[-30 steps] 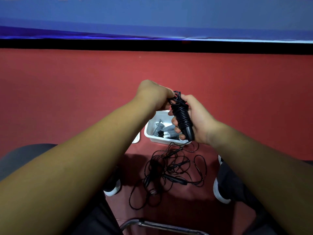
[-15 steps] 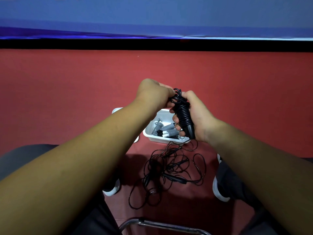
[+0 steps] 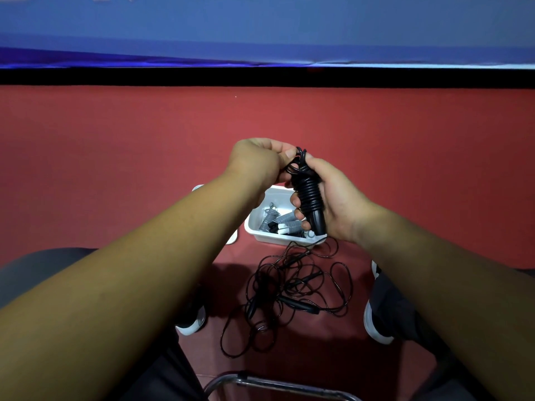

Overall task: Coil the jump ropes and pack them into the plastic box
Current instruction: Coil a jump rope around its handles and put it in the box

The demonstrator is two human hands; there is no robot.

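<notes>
My right hand (image 3: 337, 198) grips a black jump rope (image 3: 311, 198), its cord wound in tight turns round the handles. At the bundle's top my left hand (image 3: 257, 163) pinches the loose cord end. Both hands hover above a white plastic box (image 3: 257, 230) on the red floor. Inside the box lie grey coiled ropes (image 3: 285, 219) with white-tipped handles. In front of the box, between my feet, several black jump ropes (image 3: 292, 293) lie tangled on the floor.
A white lid (image 3: 233, 240) lies to the left of the box, mostly behind my left forearm. My shoes (image 3: 376, 322) flank the tangle. A metal chair tube (image 3: 278, 386) crosses the bottom edge. A black strip and blue wall stand beyond the red floor.
The hands and the wound rope stay almost in place. My left fingers have shifted slightly at the top of the bundle.
</notes>
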